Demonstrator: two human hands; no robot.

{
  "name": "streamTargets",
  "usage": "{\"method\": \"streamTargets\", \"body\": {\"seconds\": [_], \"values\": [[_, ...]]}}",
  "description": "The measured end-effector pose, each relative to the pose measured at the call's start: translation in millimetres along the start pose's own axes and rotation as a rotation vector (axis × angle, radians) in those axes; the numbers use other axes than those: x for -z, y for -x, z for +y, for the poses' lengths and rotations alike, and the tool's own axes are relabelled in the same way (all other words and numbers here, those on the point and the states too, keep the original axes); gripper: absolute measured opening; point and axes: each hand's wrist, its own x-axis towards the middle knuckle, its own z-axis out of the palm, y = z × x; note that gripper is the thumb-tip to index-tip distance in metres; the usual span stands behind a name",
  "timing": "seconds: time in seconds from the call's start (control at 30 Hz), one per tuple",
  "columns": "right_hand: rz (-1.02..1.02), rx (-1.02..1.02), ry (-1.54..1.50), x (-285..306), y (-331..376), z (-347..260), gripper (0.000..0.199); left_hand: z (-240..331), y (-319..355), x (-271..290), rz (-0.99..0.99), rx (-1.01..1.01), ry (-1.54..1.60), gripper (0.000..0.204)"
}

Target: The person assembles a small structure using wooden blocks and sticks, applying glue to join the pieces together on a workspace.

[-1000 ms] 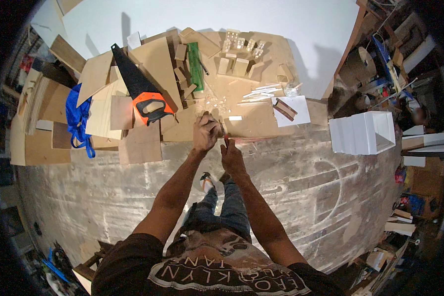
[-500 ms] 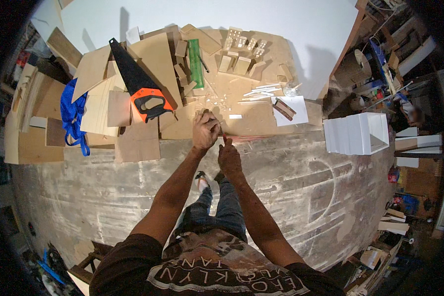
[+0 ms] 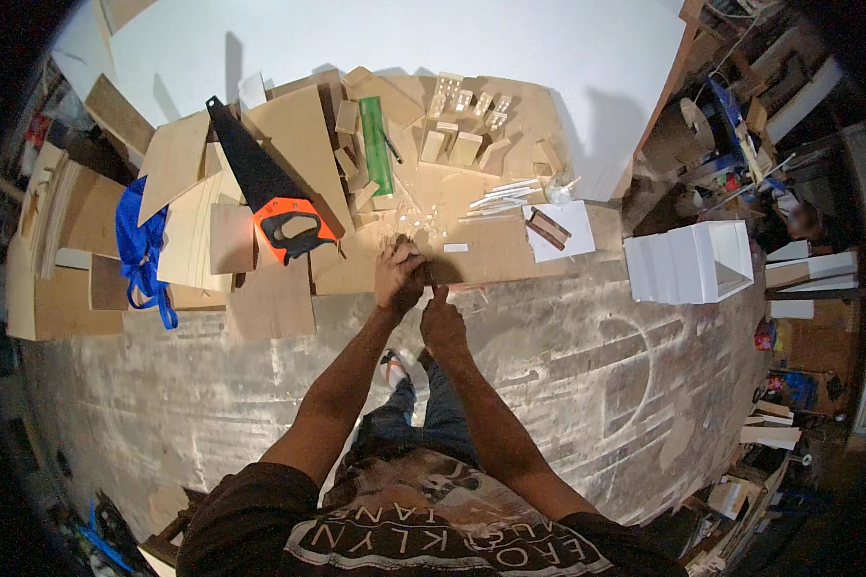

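Our view now has the bench (image 3: 520, 260) lower; at its front edge our left hand (image 3: 399, 276) curls around something hidden, best braced firmly, beside the slim tool (image 3: 429, 276) our right hand (image 3: 443, 325) grips, best worked in short strokes.

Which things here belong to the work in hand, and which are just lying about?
Apparently in use:
right hand with slim tool
left hand, contents unclear
pale chips near left hand

Lying about:
orange-handled saw
green strip
blue fabric
white box
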Motion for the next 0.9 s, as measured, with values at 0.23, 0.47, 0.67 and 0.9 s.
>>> {"method": "streamTargets", "body": {"seconds": [0.23, 0.47, 0.67, 0.9], "values": [[-0.053, -0.034, 0.060, 14.5, -2.7, -13.9, 0.038, -1.0, 1.1, -3.3, -0.046, 0.096, -0.061, 0.019], [-0.087, -0.106, -0.007, -2.6, -12.4, -1.4, 0.032, -3.3, 6.8, -11.0, 0.001, 0.107, -0.081, 0.014], [-0.034, 0.059, -0.062, -10.6, -12.5, 7.2, 0.031, -16.3, 10.1, -18.5, 0.032, 0.298, 0.164, 0.015], [-0.101, -0.066, -0.171, -6.3, -16.4, 13.0, 0.036, -14.8, 5.9, -10.6, 0.107, 0.197, 0.331, 0.019]]}}
